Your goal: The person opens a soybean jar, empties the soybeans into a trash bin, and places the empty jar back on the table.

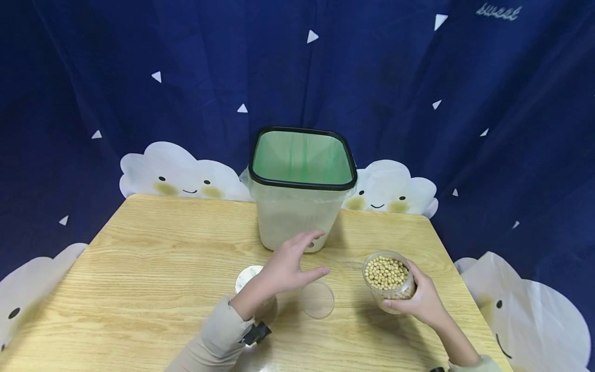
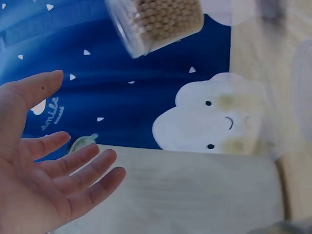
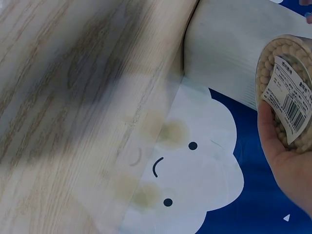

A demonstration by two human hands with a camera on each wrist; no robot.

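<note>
My right hand (image 1: 420, 299) grips a clear jar of soybeans (image 1: 387, 274), its mouth uncovered and beans visible inside. In the right wrist view, a white barcode label (image 3: 288, 100) shows on the jar's base, with the right thumb along its side. The left hand (image 1: 288, 266) hovers left of the jar, in front of the bin, thumb and fingers spread apart. Nothing lies in the left palm (image 2: 44, 190) in the left wrist view. Below that hand, a clear round lid (image 1: 317, 299) lies flat on the table.
A tall translucent bin (image 1: 297, 214) with a black rim stands at the table's back middle. A container with a white top (image 1: 246, 276) is partly hidden under the left forearm. The wooden table (image 1: 153, 258) ends at a dark blue curtain (image 1: 200, 77) with cloud shapes.
</note>
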